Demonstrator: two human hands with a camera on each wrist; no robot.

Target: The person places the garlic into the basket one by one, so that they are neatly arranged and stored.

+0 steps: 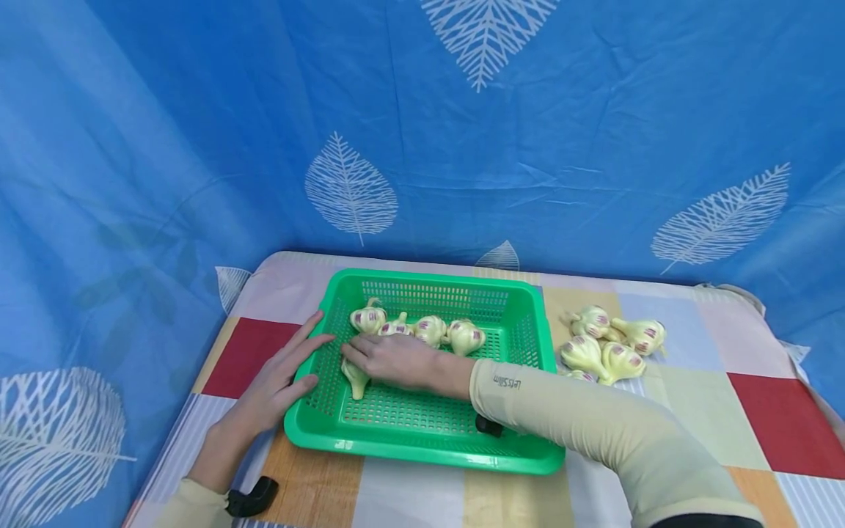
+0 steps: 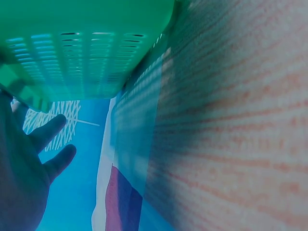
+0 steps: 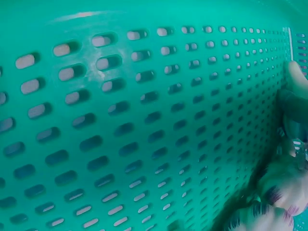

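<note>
A green plastic basket [image 1: 422, 456] with slotted walls holds several garlic bulbs [image 1: 465, 336], most of them in a row towards its back. Inside it, my right hand [image 1: 399, 359] reaches to the left end, fingers bent over a garlic bulb [image 1: 355, 378] whose stem points towards me. The fingertips are partly hidden there. In the right wrist view, blurred garlic bulbs [image 3: 262, 219] lie at the lower right, beside the slotted wall. My left hand [image 1: 280, 381] is at the basket's left rim with fingers spread and fairly straight; the left wrist view shows these fingers [image 2: 60, 161] beside the basket.
Several more garlic bulbs [image 1: 620, 363] lie in a pile on the table to the right of the basket. A patchwork-patterned cloth [image 1: 713, 425] covers the table. Blue curtains [image 1: 561, 147] with white leaf prints hang behind and at the left.
</note>
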